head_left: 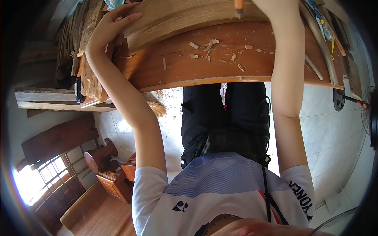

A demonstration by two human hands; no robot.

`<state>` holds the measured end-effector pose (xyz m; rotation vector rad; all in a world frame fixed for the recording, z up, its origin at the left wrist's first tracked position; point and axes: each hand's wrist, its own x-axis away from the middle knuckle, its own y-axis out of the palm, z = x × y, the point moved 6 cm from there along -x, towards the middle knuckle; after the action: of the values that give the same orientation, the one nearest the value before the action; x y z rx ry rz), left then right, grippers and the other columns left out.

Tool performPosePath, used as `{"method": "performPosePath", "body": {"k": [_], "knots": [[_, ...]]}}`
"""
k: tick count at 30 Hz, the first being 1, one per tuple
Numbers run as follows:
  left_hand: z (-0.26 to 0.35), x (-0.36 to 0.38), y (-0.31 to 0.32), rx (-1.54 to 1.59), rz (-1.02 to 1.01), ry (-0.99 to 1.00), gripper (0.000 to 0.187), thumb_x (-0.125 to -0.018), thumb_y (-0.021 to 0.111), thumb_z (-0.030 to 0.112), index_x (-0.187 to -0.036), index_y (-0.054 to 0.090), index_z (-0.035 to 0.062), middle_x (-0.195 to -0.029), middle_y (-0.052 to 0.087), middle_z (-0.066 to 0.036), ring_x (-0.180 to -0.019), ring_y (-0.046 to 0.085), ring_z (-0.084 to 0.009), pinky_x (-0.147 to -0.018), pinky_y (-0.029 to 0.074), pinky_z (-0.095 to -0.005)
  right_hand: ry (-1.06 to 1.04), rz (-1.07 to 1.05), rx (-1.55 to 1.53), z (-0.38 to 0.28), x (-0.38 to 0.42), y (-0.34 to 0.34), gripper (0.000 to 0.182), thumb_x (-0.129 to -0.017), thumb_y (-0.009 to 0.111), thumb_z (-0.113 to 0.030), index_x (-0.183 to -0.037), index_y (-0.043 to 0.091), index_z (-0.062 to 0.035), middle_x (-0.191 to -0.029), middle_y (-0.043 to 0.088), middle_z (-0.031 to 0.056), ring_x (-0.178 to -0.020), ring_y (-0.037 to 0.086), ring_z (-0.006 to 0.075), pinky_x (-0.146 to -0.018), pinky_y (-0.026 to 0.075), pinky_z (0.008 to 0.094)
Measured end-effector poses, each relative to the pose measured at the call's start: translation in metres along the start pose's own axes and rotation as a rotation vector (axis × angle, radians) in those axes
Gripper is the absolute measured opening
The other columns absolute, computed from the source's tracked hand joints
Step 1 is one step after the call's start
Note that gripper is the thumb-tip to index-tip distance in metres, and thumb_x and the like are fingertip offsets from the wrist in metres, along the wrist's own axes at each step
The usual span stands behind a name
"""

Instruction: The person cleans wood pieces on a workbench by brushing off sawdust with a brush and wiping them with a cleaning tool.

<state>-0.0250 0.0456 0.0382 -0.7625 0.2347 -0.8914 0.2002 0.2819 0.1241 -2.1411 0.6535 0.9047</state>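
Note:
A long wooden board lies across the top of the view on a reddish-brown workbench. My left hand rests at the board's left end, fingers stretched and apart, with a fingertip touching the wood. At the upper edge, my right hand is mostly cut off, so its fingers do not show. To its left, over the board, an orange tool with a dark, narrow tip points downward. Its upper part is out of frame; whether my right hand holds it cannot be seen.
Wood chips lie scattered on the bench. Long sticks and a tool with a yellow cord are along the right side. Rough planks are stacked at left, near a straw broom. A fan stands far right.

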Motion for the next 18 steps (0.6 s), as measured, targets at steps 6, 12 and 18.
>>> {"method": "performPosePath", "body": {"k": [6,12,18], "knots": [[-0.032,-0.008,-0.02,-0.057,-0.036,-0.073,0.043,-0.094,0.074,0.03,-0.134,0.069,0.0153,-0.112,0.068,-0.002,-0.095,0.055,-0.0098,-0.086,0.039,-0.0285,-0.135,-0.233,-0.161,-0.038,0.004,0.073,0.029,-0.097,0.071,-0.031,-0.096,0.075,-0.0026,-0.069,0.07,0.0068,-0.045,0.051,0.0068,-0.04,0.042,0.0211],[-0.02,-0.004,-0.011,-0.134,0.069,-0.15,0.05,-0.095,0.075,0.029,-0.139,0.064,0.0092,-0.095,0.067,0.002,-0.061,0.051,-0.0014,-0.049,0.037,-0.0199,-0.003,-0.241,-0.45,-0.031,0.01,0.088,0.025,-0.1,0.067,-0.024,-0.085,0.072,-0.0049,-0.069,0.069,0.0058,-0.047,0.051,0.0069,-0.044,0.043,0.022],[-0.026,0.005,-0.016,0.04,0.036,-0.093,0.061,-0.091,0.079,0.037,-0.14,0.062,0.0057,-0.121,0.069,-0.006,-0.114,0.061,-0.0139,-0.097,0.048,-0.0298,0.441,-0.174,-0.207,-0.002,-0.002,0.028,0.032,-0.103,0.06,-0.025,-0.083,0.066,-0.0009,-0.062,0.057,0.005,-0.048,0.046,0.0097,-0.041,0.039,0.0201]]}}
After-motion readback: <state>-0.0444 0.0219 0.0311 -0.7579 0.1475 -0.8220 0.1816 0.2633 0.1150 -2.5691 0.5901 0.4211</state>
